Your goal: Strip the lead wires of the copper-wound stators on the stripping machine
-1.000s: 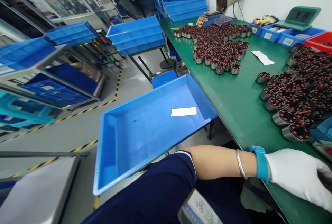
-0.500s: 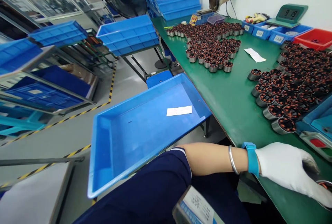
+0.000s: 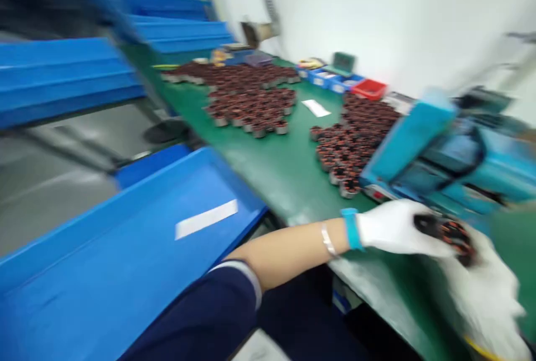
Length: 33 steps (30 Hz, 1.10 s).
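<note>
My left hand (image 3: 396,229), in a white glove with a blue band at the wrist, is closed around a motor stator (image 3: 458,241) with dark, copper-coloured windings. The glove's thumb and fingertips look blackened. My right hand (image 3: 481,291), also gloved in white, is right up against the stator from the near right side. Motion smears its fingers, so I cannot tell whether it grips the part. Both hands are over the near end of the green bench (image 3: 288,177).
Many stators (image 3: 347,149) stand grouped on the bench, with another group (image 3: 251,104) farther off. A blue machine (image 3: 419,143) stands beyond my hands. A large blue tray (image 3: 138,260) holding a paper strip (image 3: 207,218) lies left. A red bin (image 3: 369,88) sits by the wall.
The view has swung right, bringing the blue machine and my right hand into sight. The stator in my left hand, earlier cut off at the frame edge, now shows between both hands.
</note>
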{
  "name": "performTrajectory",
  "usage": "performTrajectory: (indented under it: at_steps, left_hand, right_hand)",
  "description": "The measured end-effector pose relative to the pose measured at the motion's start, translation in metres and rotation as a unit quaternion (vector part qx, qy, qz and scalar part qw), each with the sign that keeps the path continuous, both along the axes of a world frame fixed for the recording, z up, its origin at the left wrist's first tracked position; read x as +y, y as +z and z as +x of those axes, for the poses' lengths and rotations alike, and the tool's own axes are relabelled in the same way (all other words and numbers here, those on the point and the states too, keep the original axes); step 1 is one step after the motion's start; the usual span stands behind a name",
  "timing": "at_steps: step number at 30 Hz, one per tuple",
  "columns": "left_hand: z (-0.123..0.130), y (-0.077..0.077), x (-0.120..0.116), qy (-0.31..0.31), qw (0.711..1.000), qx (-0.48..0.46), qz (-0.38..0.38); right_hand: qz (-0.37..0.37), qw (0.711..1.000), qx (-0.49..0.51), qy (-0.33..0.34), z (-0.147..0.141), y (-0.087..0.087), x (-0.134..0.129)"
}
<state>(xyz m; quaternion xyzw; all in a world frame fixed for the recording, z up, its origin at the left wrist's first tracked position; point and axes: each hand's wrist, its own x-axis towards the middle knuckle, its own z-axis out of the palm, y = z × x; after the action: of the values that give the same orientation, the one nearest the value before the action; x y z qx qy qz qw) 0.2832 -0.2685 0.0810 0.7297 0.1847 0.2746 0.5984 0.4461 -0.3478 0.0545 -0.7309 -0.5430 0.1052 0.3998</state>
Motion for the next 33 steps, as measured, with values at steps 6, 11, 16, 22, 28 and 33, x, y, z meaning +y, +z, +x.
performTrajectory:
  at_steps: [6, 11, 16, 22, 28, 33]
  left_hand:
    - [0.018, -0.011, 0.005, 0.031, 0.996, -0.045, -0.065]
    - [0.042, -0.014, 0.007, 0.102, 0.993, -0.054, -0.039]
    - [0.051, -0.006, 0.018, 0.106, 0.993, -0.055, -0.018]
    - [0.052, -0.011, 0.022, 0.119, 0.990, -0.072, 0.000]
    - [0.053, -0.008, 0.025, 0.130, 0.989, -0.063, 0.026]
    - [0.049, -0.010, 0.021, 0.139, 0.988, -0.058, 0.045]
  right_hand:
    - [0.035, 0.967, 0.251, 0.027, 0.007, 0.011, 0.010]
    - [0.080, 0.953, 0.290, 0.042, 0.007, 0.017, 0.019]
    - [0.107, 0.954, 0.276, 0.046, 0.010, 0.023, 0.029]
    - [0.103, 0.957, 0.270, 0.036, 0.007, 0.032, 0.027]
    - [0.125, 0.944, 0.301, 0.049, 0.005, 0.027, 0.031]
    - [0.149, 0.935, 0.317, 0.051, 0.003, 0.020, 0.027]
